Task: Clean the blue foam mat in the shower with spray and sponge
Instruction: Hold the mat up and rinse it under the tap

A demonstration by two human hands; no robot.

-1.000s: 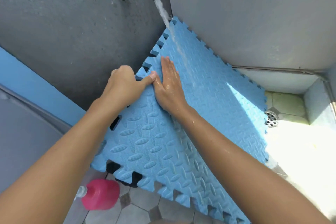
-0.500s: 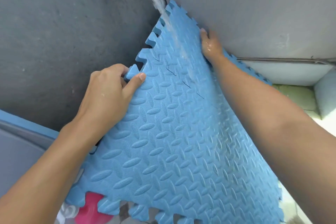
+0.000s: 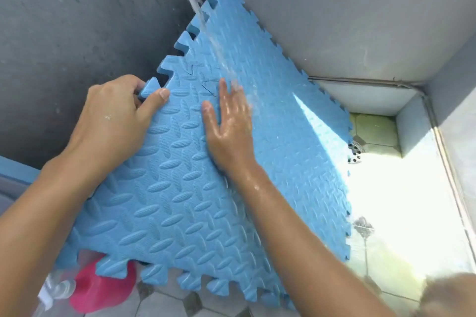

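We face a corner where two walls meet: a rough dark wall [image 3: 77, 20] on the left, a smoother pale wall [image 3: 334, 8] on the right. A blue band [image 3: 15, 167] runs low along the dark one. The floor [image 3: 164, 301] nearest us is grey tile with small dark insets. Toward its far corner the tiles [image 3: 373, 128] look greenish, with a round drain [image 3: 355, 153] near them, and hard sunlight [image 3: 399, 201] whitens its right side.

Mat [image 3: 206, 201] against walls [image 3: 334, 8]; pink bottle [image 3: 100, 288] underneath; floor [image 3: 391, 201] at right free.
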